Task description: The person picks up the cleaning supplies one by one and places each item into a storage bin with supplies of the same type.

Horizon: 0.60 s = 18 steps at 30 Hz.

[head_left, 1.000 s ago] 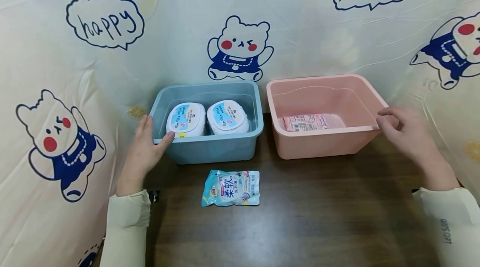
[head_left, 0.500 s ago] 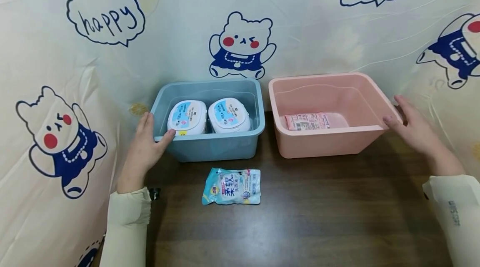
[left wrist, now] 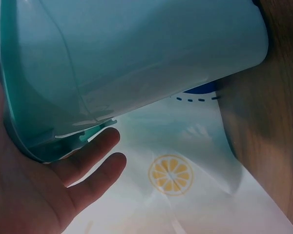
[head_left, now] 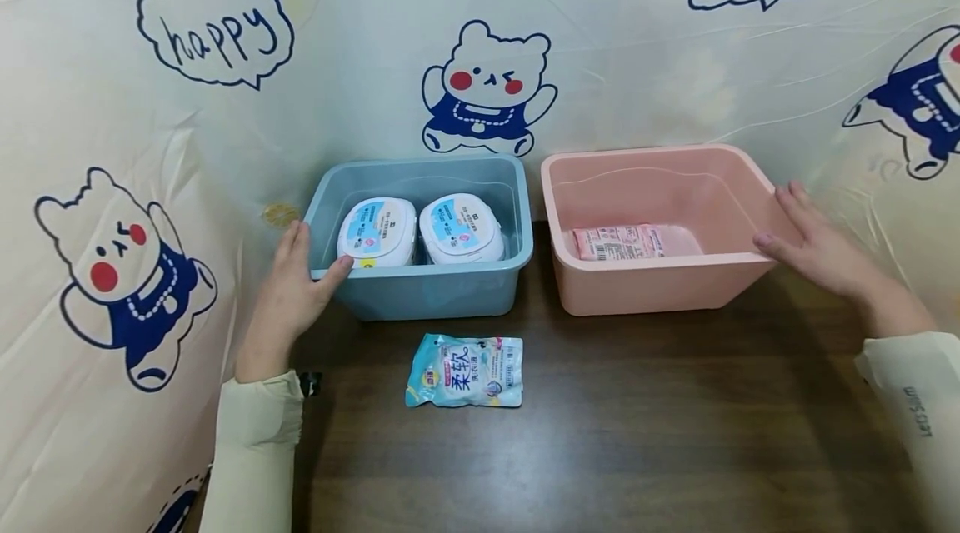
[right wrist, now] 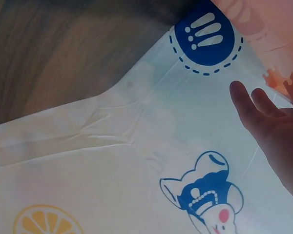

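In the head view, a blue plastic bin [head_left: 431,297] stands at the left with two white lidded tubs [head_left: 377,231] inside. My left hand [head_left: 287,300] rests on its left end, thumb over the front rim. The left wrist view shows two extended fingers [left wrist: 98,171] below the bin's rim. My right hand [head_left: 832,254] touches the right end of a pink plastic bin [head_left: 652,287], thumb at the rim's front corner and fingers straight along the side. Inside the pink bin lies a flat pink packet [head_left: 618,242]. A light-blue pouch [head_left: 465,371] lies before the blue bin.
The dark wooden table [head_left: 600,433] carries both bins side by side, a narrow gap between them. A pale cloth [head_left: 615,58] printed with bears and "happy" hangs behind and along the sides. A small black object [head_left: 311,384] sits beside the left sleeve.
My right hand's curled fingers have left the pink bin's front corner, straightened, moved right, then come back against its end. The head view has shifted slightly. My left hand stays on the blue bin.
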Available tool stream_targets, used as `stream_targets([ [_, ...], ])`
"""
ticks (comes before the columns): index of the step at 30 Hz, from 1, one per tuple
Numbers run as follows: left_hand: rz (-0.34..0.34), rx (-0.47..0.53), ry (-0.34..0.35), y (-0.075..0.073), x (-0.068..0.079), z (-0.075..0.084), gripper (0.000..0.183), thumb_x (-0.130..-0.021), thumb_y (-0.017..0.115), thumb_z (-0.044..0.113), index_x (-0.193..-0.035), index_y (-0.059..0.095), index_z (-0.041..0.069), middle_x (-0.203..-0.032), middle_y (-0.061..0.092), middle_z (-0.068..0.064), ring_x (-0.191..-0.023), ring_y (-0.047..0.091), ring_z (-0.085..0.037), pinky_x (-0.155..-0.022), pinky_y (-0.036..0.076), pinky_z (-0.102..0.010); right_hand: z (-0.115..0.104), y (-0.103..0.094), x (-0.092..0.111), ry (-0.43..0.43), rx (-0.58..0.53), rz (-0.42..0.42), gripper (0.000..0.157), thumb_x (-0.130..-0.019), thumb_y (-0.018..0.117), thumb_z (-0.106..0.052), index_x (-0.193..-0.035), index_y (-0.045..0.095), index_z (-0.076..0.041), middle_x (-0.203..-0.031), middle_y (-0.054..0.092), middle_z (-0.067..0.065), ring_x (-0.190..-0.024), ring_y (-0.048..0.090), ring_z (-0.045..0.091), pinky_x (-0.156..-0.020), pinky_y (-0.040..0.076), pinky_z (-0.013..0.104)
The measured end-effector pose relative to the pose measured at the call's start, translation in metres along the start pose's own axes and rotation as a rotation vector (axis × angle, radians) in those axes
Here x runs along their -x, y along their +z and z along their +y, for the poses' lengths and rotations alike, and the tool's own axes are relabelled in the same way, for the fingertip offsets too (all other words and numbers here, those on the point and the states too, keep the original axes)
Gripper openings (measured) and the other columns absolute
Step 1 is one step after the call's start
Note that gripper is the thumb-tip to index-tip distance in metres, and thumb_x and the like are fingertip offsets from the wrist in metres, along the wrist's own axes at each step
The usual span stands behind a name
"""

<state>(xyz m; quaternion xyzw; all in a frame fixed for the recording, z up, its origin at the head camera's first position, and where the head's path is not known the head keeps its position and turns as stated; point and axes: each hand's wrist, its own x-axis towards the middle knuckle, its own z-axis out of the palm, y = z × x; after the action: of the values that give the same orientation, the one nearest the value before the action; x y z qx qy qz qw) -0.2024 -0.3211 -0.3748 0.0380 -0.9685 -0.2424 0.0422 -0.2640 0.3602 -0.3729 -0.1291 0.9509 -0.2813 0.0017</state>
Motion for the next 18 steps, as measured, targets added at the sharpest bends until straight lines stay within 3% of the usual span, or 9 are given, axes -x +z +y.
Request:
stream_targets([
  [8,-0.007,0.015,0.002,0.0001,-0.0009,0.0027,0.098,-0.088,0.040,0.068,-0.151,-0.007,0.010,-0.157,-0.011,-0.011,-0.138,0.007,-0.045,-0.098,0.017,-0.070,0.0022,-0.0035,0.0006,-0.017,0.027,-0.034,0.085,-0.094,0.056,-0.034,-0.151,-0.002,-0.011,-0.155,-0.013,0.006,-0.140,-0.010,0.034,-0.107,-0.003,0.059],
  [18,0.017,0.006,0.009,-0.0002,0.0014,0.0025,0.095,-0.089,0.039,0.067,-0.152,-0.004,0.010,-0.157,-0.010,-0.011,-0.137,0.009,-0.046,-0.096,0.019,-0.072,-0.0038,-0.0043,-0.0011,0.021,0.049,-0.068,0.089,-0.093,0.057,-0.040,-0.152,-0.005,-0.015,-0.156,-0.012,0.008,-0.140,-0.008,0.038,-0.105,0.001,0.064],
])
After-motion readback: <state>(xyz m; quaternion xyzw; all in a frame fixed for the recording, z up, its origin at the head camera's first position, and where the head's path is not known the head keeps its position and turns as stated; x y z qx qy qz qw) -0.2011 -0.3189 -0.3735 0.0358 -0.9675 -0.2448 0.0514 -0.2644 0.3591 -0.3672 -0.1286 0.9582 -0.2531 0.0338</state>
